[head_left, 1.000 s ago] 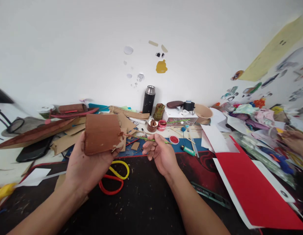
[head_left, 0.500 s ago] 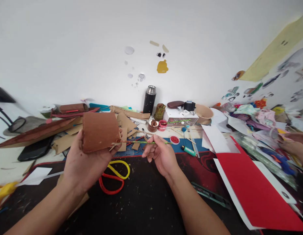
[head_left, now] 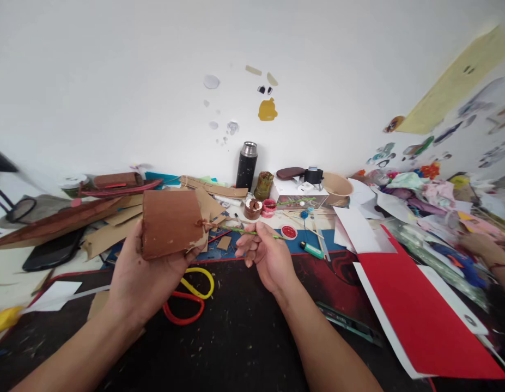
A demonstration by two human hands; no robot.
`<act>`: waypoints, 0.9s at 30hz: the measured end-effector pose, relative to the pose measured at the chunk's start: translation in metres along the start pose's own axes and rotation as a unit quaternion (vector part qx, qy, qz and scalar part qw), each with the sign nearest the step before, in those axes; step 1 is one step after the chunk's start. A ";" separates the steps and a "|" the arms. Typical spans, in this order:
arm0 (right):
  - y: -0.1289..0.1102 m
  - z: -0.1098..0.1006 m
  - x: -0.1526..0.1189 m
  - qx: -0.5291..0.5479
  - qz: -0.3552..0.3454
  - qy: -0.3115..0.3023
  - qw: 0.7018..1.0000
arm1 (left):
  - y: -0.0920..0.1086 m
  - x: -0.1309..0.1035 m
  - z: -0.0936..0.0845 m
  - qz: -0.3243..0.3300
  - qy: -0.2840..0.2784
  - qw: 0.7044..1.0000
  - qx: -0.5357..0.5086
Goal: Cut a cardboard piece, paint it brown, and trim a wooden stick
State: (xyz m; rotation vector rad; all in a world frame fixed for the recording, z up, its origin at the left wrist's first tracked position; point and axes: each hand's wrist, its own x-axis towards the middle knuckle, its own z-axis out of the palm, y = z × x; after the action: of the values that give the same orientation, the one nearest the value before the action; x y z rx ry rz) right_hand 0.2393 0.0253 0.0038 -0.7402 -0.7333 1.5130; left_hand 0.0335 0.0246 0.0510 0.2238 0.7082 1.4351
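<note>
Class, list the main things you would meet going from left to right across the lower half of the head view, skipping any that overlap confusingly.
Flat black object → brown painted piece → right hand → small teal object → red sheet.

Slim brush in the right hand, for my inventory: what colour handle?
Slim handle: green, browner toward the tip; head view.

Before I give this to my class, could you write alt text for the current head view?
A left hand holds a brown panel above a dark mat, while the right hand holds a thin green-handled brush, its tip at the panel's right edge. Behind them stand a small red pot and a black flask; a red sheet lies to the right.
</note>
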 end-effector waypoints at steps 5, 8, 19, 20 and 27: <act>0.000 0.000 0.000 -0.006 0.008 0.003 1.000 | 0.001 -0.001 0.001 0.001 0.002 1.000 0.012; 0.000 0.001 -0.001 -0.006 0.012 0.008 1.000 | 0.004 0.000 0.002 0.015 0.006 1.000 -0.002; 0.000 0.001 -0.002 -0.004 -0.004 0.011 1.000 | 0.004 0.003 0.000 0.016 -0.008 1.000 -0.006; 0.000 0.001 -0.002 -0.004 -0.007 0.009 1.000 | 0.003 0.002 0.000 0.014 -0.005 1.000 -0.001; -0.001 0.002 -0.001 -0.004 -0.014 0.008 1.000 | 0.001 0.002 0.001 0.008 0.017 1.000 0.010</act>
State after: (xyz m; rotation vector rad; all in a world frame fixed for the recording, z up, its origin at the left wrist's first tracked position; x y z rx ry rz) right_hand 0.2387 0.0247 0.0060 -0.7448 -0.7346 1.4776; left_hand 0.0329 0.0265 0.0517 0.2207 0.7499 1.4510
